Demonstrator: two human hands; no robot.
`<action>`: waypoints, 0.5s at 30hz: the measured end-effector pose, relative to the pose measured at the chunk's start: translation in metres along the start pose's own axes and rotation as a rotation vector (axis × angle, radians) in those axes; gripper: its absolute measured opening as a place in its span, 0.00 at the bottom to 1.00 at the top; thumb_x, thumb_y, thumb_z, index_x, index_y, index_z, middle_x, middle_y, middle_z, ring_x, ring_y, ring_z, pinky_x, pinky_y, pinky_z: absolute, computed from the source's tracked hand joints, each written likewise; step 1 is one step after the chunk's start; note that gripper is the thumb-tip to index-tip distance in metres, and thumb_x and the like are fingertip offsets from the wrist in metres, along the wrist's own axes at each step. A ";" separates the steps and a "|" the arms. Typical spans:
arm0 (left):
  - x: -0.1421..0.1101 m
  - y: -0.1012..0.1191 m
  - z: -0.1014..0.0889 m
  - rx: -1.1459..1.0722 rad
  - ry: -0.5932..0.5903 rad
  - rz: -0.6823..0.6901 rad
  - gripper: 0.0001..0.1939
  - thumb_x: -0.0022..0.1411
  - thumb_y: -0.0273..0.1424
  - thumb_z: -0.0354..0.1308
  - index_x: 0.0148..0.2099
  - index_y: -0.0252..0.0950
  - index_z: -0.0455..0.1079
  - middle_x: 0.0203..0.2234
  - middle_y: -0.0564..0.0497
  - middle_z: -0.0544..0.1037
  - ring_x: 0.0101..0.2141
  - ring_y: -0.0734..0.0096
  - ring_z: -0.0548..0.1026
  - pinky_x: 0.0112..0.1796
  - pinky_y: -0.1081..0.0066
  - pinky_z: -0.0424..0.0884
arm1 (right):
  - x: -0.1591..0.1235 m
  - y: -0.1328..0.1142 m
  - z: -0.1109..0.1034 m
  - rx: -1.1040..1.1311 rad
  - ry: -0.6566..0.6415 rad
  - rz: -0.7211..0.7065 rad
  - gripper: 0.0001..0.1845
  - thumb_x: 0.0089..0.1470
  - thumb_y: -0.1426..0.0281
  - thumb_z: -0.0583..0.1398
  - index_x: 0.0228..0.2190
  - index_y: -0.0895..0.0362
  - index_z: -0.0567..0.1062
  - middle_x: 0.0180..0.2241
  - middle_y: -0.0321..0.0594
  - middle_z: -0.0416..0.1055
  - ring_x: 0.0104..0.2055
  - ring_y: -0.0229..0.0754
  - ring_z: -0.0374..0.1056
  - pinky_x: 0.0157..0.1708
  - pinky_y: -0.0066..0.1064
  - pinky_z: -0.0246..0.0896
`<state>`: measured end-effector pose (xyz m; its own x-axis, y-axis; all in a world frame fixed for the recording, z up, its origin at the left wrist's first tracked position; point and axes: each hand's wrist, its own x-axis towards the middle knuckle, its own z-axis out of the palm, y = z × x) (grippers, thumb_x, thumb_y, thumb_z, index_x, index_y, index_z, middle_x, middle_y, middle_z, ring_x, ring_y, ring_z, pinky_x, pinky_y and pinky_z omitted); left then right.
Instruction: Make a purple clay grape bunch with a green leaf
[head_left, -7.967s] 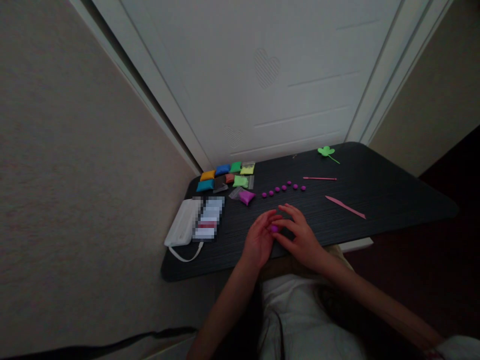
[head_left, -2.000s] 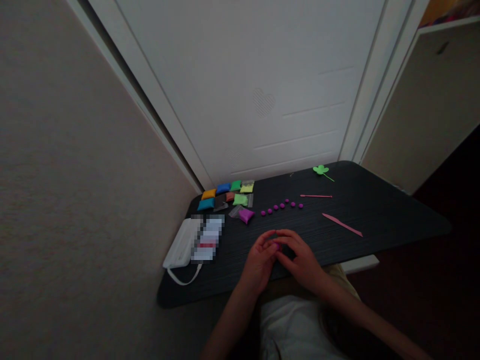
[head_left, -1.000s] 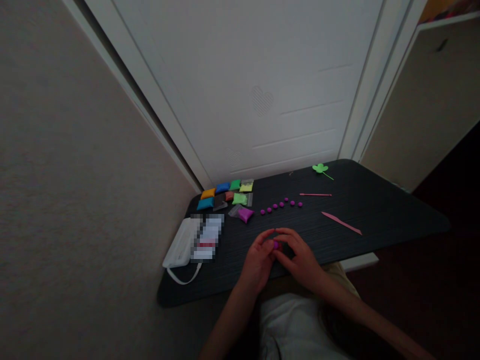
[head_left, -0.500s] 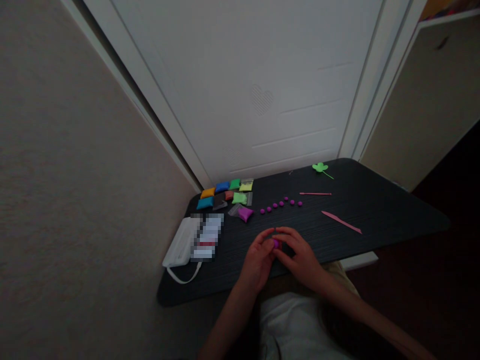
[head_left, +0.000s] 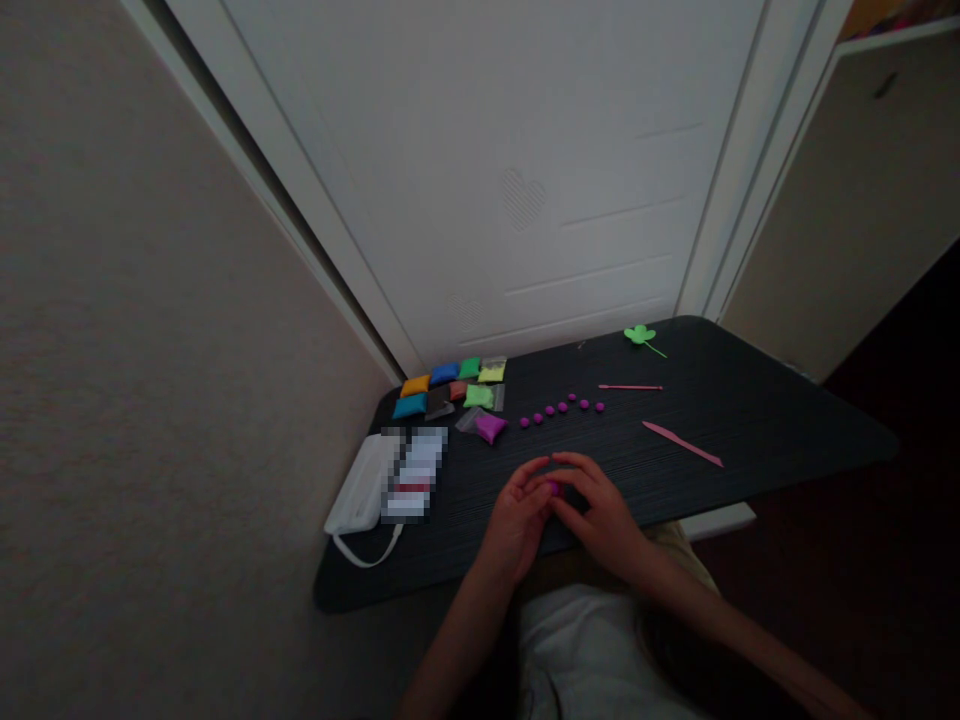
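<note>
My left hand (head_left: 519, 518) and right hand (head_left: 606, 512) pinch one small, round, purple clay-like ball (head_left: 554, 488) between curved fingers (head_left: 586, 484), over the black wood-grain tabletop (head_left: 465, 530).

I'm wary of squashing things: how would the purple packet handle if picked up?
The purple packet would probably give when pinched, as its filled part looks plump and pillowy. Its thin, clear end would likely flop.

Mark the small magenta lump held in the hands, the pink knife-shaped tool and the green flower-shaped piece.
Magenta lump (head_left: 554, 488): head view, visible middle.
Pink knife-shaped tool (head_left: 681, 442): head view, middle of its length.
Green flower-shaped piece (head_left: 640, 335): head view, middle of its petals.
</note>
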<state>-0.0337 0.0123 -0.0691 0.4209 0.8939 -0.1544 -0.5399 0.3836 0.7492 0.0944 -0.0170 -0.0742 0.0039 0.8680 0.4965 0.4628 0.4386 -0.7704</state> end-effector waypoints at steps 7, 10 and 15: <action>0.000 0.000 0.000 -0.028 0.017 0.000 0.16 0.51 0.26 0.58 0.44 0.35 0.66 0.33 0.49 0.74 0.33 0.75 0.72 0.37 0.73 0.66 | 0.000 0.004 0.002 -0.010 0.009 -0.008 0.15 0.51 0.71 0.55 0.42 0.51 0.70 0.47 0.42 0.62 0.51 0.44 0.58 0.50 0.41 0.55; 0.000 0.001 0.002 -0.033 0.034 0.004 0.16 0.49 0.25 0.59 0.43 0.35 0.67 0.33 0.50 0.74 0.32 0.76 0.72 0.35 0.75 0.66 | 0.000 0.004 0.003 -0.010 0.003 -0.016 0.16 0.50 0.71 0.55 0.43 0.51 0.68 0.47 0.42 0.63 0.51 0.43 0.59 0.50 0.40 0.56; 0.001 0.002 0.003 -0.038 0.057 0.009 0.17 0.48 0.24 0.60 0.43 0.35 0.67 0.30 0.52 0.74 0.30 0.78 0.71 0.34 0.76 0.66 | 0.001 0.003 0.002 -0.008 0.008 -0.002 0.15 0.49 0.73 0.56 0.42 0.52 0.69 0.47 0.42 0.63 0.51 0.44 0.58 0.50 0.41 0.55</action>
<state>-0.0328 0.0130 -0.0660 0.3745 0.9086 -0.1850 -0.5710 0.3832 0.7261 0.0940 -0.0145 -0.0774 0.0099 0.8652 0.5014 0.4703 0.4385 -0.7659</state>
